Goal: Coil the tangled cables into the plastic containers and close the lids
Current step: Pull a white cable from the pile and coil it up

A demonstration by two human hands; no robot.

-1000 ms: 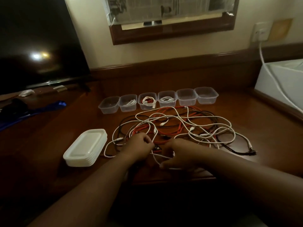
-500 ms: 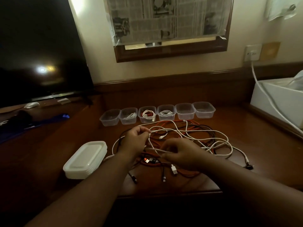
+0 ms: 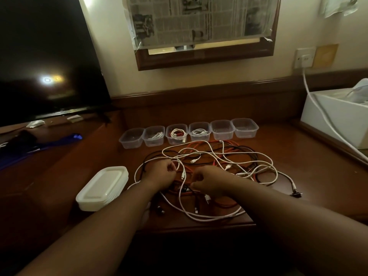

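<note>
A tangle of white, red and black cables (image 3: pixel 225 160) lies spread on the wooden desk (image 3: pixel 310 176). My left hand (image 3: pixel 162 173) pinches a white cable (image 3: pixel 180 188) at the tangle's near left side. My right hand (image 3: pixel 211 182), fingers curled, grips cable strands close beside it; which strand is hard to tell. Behind the tangle stands a row of several clear plastic containers (image 3: pixel 189 133) without lids; three of the middle ones hold coiled cables, the two at the right look bare. A stack of white lids (image 3: pixel 103 187) sits left of my left hand.
A dark television (image 3: pixel 45 56) stands at the back left, with blue cloth (image 3: pixel 39 146) and small items below it. A white box (image 3: pixel 338 122) sits at the right edge with a white power cord (image 3: pixel 318 110) running to a wall socket. The desk's front edge lies under my forearms.
Both hands came back down onto the near part of the tangle after lifting a white cable. White loops now trail toward the desk's front edge. The camera tilted up slightly.
</note>
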